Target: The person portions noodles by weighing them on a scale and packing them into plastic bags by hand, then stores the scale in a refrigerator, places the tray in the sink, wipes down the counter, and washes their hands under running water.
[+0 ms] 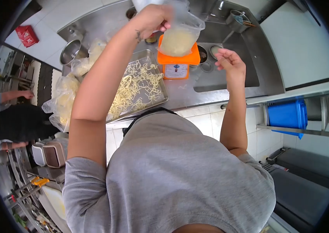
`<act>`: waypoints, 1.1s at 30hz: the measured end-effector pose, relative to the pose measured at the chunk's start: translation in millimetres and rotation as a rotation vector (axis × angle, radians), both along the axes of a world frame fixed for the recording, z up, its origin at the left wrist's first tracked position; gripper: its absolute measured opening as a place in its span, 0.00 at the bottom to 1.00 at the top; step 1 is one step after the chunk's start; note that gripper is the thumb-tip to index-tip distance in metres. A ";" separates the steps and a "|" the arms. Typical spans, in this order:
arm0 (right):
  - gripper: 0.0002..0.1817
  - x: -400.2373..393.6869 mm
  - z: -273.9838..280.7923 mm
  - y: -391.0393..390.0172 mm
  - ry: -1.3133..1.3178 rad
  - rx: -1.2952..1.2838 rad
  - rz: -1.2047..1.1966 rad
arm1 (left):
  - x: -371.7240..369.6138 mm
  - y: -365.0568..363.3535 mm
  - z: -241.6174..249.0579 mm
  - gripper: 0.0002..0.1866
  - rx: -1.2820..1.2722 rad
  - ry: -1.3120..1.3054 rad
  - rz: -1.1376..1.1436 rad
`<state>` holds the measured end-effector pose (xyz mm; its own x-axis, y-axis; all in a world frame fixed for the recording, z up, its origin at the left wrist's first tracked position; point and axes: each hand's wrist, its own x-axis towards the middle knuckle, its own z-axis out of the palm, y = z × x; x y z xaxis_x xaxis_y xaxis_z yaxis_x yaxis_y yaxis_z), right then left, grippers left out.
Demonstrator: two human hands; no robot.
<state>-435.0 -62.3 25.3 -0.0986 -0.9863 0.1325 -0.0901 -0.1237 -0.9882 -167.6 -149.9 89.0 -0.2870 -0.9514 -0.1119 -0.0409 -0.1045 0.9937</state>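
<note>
Looked from head height, forward and down; passed closely over the grey shirt (180,171), reached the steel counter (184,92) beyond, and covered a wide, dark-rimmed field.

The sink (246,75) is open at its right, but 1 orange scale (167,59) blocks passage from the tray (167,93).

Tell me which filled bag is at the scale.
The bag just below and right of the left hand; the other bags are heaped left of the tray.
</note>
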 end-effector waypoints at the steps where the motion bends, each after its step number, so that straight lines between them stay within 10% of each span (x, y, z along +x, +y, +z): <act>1: 0.12 -4.8 1.3 3.8 0.003 0.008 -0.012 | -6.2 -0.3 -4.0 0.30 0.011 -0.039 0.002; 23: 0.12 -22.2 -13.6 14.4 0.046 0.107 -0.015 | -12.8 -8.1 -23.5 0.30 -0.014 -0.205 -0.054; 33: 0.11 -8.1 -22.8 12.5 0.051 0.102 0.106 | 37.4 28.5 -12.4 0.24 -0.267 -0.398 0.286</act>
<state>-443.2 -49.8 2.5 0.0114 -0.9994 0.0332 -0.1320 -0.0345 -0.9906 -130.2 -121.4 76.6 0.0017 -0.9954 0.0962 -0.4254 0.0863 0.9009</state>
